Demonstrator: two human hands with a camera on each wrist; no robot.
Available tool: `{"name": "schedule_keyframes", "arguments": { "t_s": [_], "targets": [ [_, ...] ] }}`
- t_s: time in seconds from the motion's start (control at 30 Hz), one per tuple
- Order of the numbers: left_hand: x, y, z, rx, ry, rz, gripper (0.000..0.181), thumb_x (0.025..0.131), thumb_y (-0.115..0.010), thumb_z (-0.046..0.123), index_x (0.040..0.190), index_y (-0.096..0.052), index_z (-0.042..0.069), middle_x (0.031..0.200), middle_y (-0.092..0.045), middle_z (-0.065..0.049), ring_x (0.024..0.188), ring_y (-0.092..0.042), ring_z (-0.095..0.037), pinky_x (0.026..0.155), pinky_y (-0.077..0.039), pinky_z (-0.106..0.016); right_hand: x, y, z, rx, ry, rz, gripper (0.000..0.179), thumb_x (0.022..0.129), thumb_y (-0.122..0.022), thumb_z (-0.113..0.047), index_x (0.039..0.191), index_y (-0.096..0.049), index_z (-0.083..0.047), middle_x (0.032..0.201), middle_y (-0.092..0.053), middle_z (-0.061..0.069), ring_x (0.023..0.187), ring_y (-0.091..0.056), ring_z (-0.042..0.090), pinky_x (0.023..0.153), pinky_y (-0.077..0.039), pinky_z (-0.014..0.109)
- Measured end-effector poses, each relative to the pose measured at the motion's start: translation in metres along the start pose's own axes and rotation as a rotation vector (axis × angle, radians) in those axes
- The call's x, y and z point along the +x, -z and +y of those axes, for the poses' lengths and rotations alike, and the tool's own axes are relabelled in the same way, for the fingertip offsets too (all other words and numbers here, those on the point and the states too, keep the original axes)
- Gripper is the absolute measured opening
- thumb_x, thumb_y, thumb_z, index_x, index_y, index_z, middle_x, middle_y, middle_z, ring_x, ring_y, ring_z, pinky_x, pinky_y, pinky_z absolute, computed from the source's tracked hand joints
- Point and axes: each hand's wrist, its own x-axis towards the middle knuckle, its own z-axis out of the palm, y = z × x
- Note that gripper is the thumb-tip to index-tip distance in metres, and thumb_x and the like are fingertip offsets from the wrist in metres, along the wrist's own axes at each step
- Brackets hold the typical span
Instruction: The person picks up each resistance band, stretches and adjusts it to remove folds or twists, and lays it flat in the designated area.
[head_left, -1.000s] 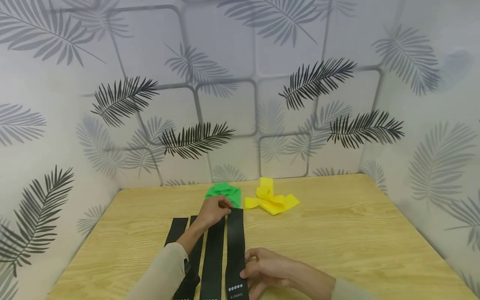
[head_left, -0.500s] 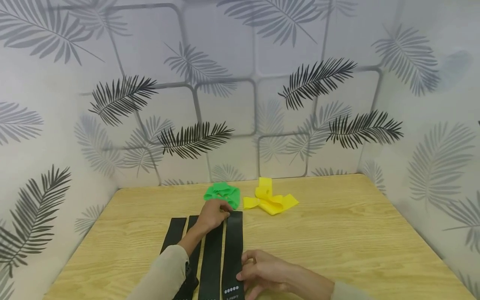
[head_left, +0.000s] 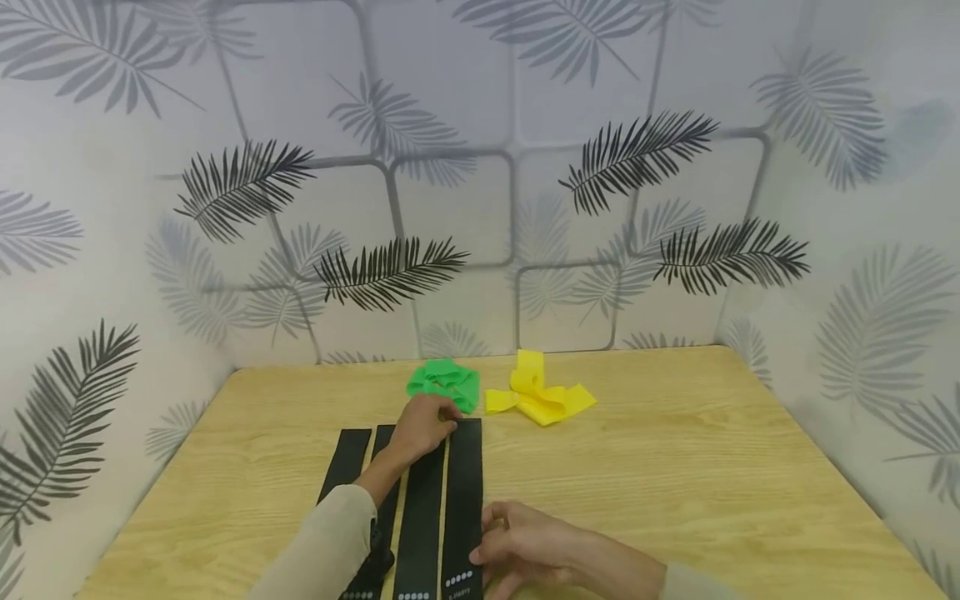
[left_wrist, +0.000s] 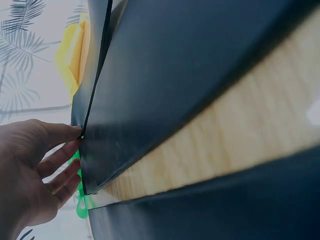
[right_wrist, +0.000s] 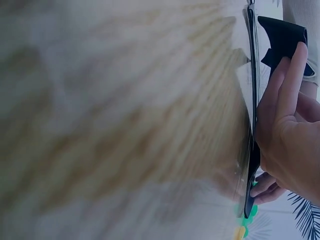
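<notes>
Several black resistance bands (head_left: 422, 504) lie flat side by side at the left front of the table. The rightmost black band (head_left: 462, 492) has white dots and partly legible lettering at its near end. My left hand (head_left: 422, 427) pinches that band's far corner; in the left wrist view its thumb and fingers meet at the edge of the two-layered band (left_wrist: 150, 75). My right hand (head_left: 536, 542) touches the band's right edge near the lettering, thumb tip on the edge and fingers loosely bent. My left forearm hides parts of the other bands.
Beyond my left hand lies a crumpled green band (head_left: 450, 379), and to its right a loosely folded yellow band (head_left: 542, 402). A wooden table (head_left: 675, 450) meets leaf-patterned walls at its back and sides.
The rightmost band has shifted slightly left and now lies straighter beside its neighbour. Both hands have moved slightly left with it, keeping their places on the band.
</notes>
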Motion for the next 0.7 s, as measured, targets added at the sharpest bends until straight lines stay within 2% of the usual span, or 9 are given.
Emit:
{"name": "schedule_keyframes", "arguments": {
  "t_s": [0.2, 0.4, 0.53, 0.7],
  "targets": [
    [0.000, 0.000, 0.000, -0.001, 0.005, -0.002, 0.011, 0.092, -0.076, 0.001, 0.100, -0.080, 0.007, 0.096, -0.076, -0.005, 0.093, -0.070, -0.025, 0.080, -0.060, -0.043, -0.002, 0.001, 0.001, -0.031, -0.072, -0.030, 0.021, 0.096, -0.061, -0.002, 0.113, -0.050, -0.007, 0.090, -0.067, 0.008, 0.071, -0.070, 0.011, 0.061, -0.059, 0.019],
    [0.001, -0.001, 0.000, 0.015, -0.005, -0.005, 0.011, 0.092, -0.075, 0.000, 0.101, -0.080, 0.005, 0.096, -0.076, -0.007, 0.092, -0.071, -0.026, 0.078, -0.060, -0.042, -0.006, 0.002, 0.001, -0.106, -0.110, -0.034, 0.009, 0.097, -0.063, -0.004, 0.096, -0.057, -0.011, 0.080, -0.069, 0.003, 0.060, -0.065, 0.002, 0.052, -0.050, 0.011],
    [0.001, -0.002, 0.000, 0.019, -0.002, -0.015, 0.011, 0.093, -0.075, 0.000, 0.102, -0.080, 0.004, 0.096, -0.076, -0.007, 0.091, -0.071, -0.025, 0.078, -0.060, -0.041, -0.011, 0.005, 0.000, -0.190, -0.121, -0.053, 0.017, 0.099, -0.063, -0.006, 0.083, -0.063, -0.013, 0.081, -0.067, -0.002, 0.060, -0.058, 0.001, 0.054, -0.047, 0.010],
    [0.002, -0.002, 0.000, 0.001, 0.004, -0.025, 0.013, 0.093, -0.075, -0.001, 0.104, -0.079, 0.004, 0.100, -0.077, -0.008, 0.095, -0.072, -0.027, 0.081, -0.061, -0.042, -0.021, 0.010, -0.003, -0.319, -0.096, -0.014, 0.027, 0.101, -0.064, -0.021, 0.083, -0.074, -0.003, 0.073, -0.068, -0.002, 0.056, -0.058, 0.003, 0.051, -0.047, 0.014]
  ]
}}
